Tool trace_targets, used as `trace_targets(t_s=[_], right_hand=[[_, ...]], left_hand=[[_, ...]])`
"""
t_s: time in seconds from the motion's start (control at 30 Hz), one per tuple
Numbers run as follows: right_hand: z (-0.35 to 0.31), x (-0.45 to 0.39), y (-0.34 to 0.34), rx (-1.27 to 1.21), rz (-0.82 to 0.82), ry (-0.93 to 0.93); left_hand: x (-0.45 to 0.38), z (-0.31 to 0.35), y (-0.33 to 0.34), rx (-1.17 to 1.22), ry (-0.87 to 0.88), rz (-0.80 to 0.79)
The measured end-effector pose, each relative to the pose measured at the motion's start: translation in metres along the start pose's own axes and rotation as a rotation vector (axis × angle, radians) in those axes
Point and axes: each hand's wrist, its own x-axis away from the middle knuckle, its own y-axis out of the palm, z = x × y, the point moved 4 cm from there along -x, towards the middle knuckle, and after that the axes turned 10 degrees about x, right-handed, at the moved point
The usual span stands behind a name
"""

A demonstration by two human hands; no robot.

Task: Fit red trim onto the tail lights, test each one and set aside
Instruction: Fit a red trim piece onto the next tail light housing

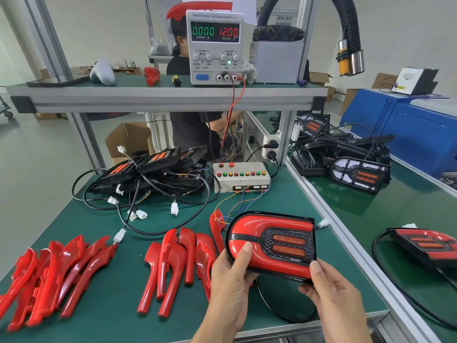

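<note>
I hold a tail light [272, 241] with red trim fitted on its face above the green mat, its two orange lenses unlit. My left hand [230, 280] grips its left end, thumb pressed on the red trim. My right hand [331, 290] grips the lower right corner, thumb on the edge. Its white connector [324, 222] hangs loose at the right. Two groups of loose red trim pieces lie on the mat, one at the left [49, 276] and one in the middle [178, 263]. A pile of untrimmed black tail lights [150, 167] with tangled cables sits behind.
A switch box [241, 175] with coloured buttons stands behind the lamp, coloured wires running from it. The DC power supply [215, 45] on the shelf reads 0.000 A and 12.00 V. On the right bench lie a trimmed lamp [427, 246] and more black lamps [358, 169]. A person sits opposite.
</note>
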Motion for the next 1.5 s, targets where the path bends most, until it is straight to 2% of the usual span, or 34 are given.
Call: trace_targets(t_s=[0.2,0.43,0.6,1.2,1.5], right_hand=[[-0.001,0.003,0.008,0.075,-0.067,-0.078],[0.002,-0.002,0.01,-0.007,-0.049,-0.041],[0.002,-0.004,0.011,-0.045,-0.109,-0.023],[0.003,-0.006,0.003,-0.021,-0.138,-0.076],[0.007,-0.007,0.0,-0.022,-0.131,-0.053]], left_hand=[[0.0,0.002,0.0,-0.01,0.008,-0.003],[0.0,0.003,-0.001,-0.005,0.013,-0.008],[0.001,0.004,-0.001,0.005,0.012,-0.019],[0.001,0.002,-0.001,0.029,-0.088,-0.072],[-0.001,0.002,0.001,-0.014,-0.084,-0.109]])
